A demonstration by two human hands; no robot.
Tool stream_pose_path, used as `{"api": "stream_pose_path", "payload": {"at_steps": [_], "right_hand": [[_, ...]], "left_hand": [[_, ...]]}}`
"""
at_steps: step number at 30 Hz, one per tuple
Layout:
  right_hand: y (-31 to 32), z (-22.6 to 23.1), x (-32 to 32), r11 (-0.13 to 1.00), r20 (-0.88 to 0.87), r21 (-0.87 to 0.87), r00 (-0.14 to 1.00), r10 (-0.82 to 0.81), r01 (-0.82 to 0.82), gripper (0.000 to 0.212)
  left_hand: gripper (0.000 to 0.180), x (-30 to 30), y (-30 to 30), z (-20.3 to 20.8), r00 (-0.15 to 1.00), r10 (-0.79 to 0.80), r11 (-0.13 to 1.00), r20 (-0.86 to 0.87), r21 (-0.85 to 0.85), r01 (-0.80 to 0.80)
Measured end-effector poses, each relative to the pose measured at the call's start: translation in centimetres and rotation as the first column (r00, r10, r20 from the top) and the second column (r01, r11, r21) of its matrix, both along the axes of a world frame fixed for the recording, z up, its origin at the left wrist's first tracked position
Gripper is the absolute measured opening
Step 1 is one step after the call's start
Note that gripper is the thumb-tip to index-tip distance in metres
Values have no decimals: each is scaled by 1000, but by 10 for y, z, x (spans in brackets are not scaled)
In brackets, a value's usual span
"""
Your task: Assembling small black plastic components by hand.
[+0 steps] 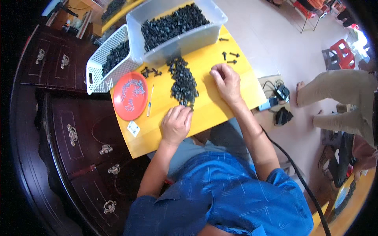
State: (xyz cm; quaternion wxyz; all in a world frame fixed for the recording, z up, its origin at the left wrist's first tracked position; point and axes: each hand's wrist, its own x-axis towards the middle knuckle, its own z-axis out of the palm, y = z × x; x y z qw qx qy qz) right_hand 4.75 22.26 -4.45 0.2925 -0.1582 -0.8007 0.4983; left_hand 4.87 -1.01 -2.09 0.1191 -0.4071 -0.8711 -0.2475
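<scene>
A long pile of small black plastic parts (184, 82) runs down the middle of the yellow table (212, 103). At the pile's near end, my left hand (176, 125) is closed, its fingertips touching the parts; what it pinches, if anything, is hidden. My right hand (228, 83) rests to the right of the pile, fingers curled in and thumb against them, and I cannot see what is inside. Beyond it lie several black bolt-shaped pieces (225, 56). More such pieces (151, 72) sit left of the pile.
A clear plastic bin (177, 42) and a white perforated basket (93, 74), both holding black parts, stand at the far side. At left are a red plate (120, 112) of small metal pieces, a thin pen-like tool (150, 103) and a white card (133, 128). Dark drawers (78, 129) flank the table.
</scene>
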Motion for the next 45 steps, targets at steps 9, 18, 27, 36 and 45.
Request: {"api": "stream_pose_path", "payload": {"at_steps": [9,18,27,36,45], "right_hand": [[-2,4,8,1000,-39,21,999,-4,5,7],[-3,6,7,991,-87,-132,996,-8,-3,8],[-12,26,20,977,-184,-198,982,45,-82,7],[-63,50,64,905,-175,-304,952,253,-296,6],[-82,60,78,868,-135,-294,917,376,-400,10]], "left_hand": [[12,0,-4,8,999,37,999,14,26,-38],[10,8,-31,-1,776,-4,758,631,508,-409],[18,29,-31,14,515,-259,729,817,516,-451],[19,43,-41,24,352,-503,562,789,608,-561],[15,42,-53,13,416,-468,591,780,626,-509]]}}
